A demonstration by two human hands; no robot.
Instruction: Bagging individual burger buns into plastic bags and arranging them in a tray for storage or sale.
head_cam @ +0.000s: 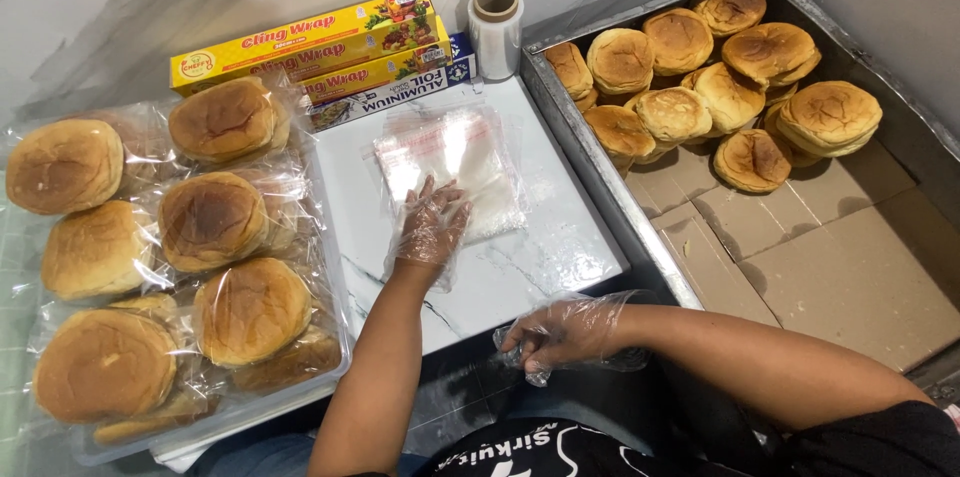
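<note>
Resting flat, open left fingers (440, 202) press the clear bag (452, 169); right hand (560, 332) curls empty nearby.

Both hands wear thin, clear disposable plastic gloves. The glove on the left hand (430, 225) is crinkled and loose, ending in a ragged cuff just past the wrist. The one on the right hand (556, 333) bags out around the wrist in shiny folds. Both forearms are bare above the gloves. A black top with white lettering covers the chest and the right upper arm.
</note>
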